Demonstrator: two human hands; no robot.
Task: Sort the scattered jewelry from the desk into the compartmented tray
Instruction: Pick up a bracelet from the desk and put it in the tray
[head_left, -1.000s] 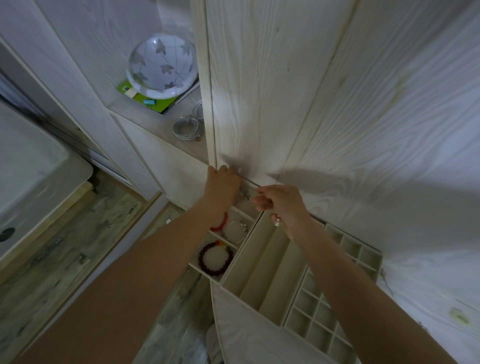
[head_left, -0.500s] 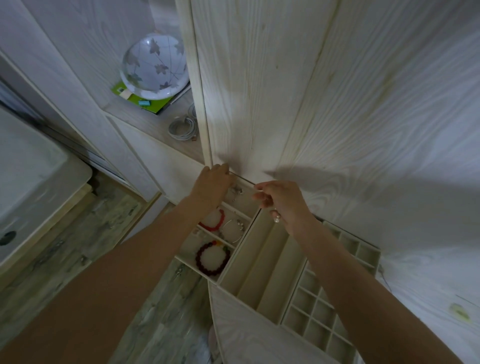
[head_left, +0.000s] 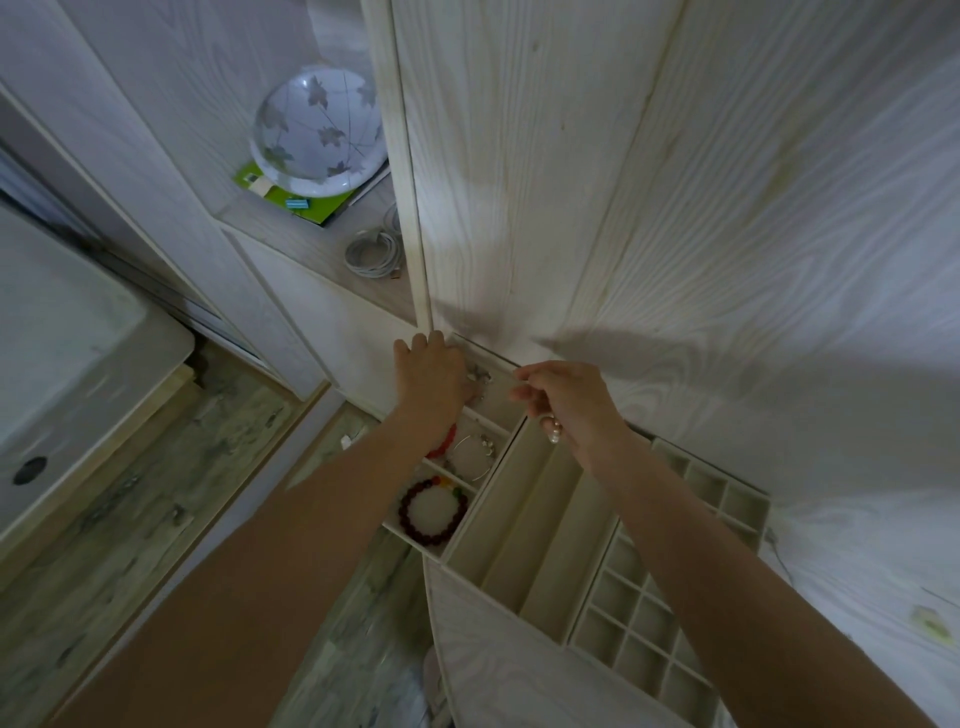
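Note:
The cream compartmented tray (head_left: 550, 525) lies on the pale wood desk, its left end past the desk edge. My left hand (head_left: 431, 379) covers the far-left compartment, fingers curled over the tray's far rim and thumb beside a small silver piece (head_left: 480, 374). My right hand (head_left: 569, 402) hovers over the same compartment, thumb and forefinger pinched, with a pearl piece (head_left: 553, 432) held under its curled fingers. The compartments below hold a silver bangle (head_left: 472, 457), a red bracelet (head_left: 448, 440) partly hidden by my wrist, and a dark red bead bracelet (head_left: 428, 512).
Long slots and a grid of small square cells (head_left: 649, 618) fill the tray's right part. A lower shelf at the left carries a patterned glass globe (head_left: 319, 132), a green box (head_left: 283, 200) and a coiled cable (head_left: 371, 252). Wood floor lies below the desk edge.
Both hands stay at the far-left compartment. My right fingertips have drawn slightly away from my left hand, and the silver piece now lies nearer my left thumb.

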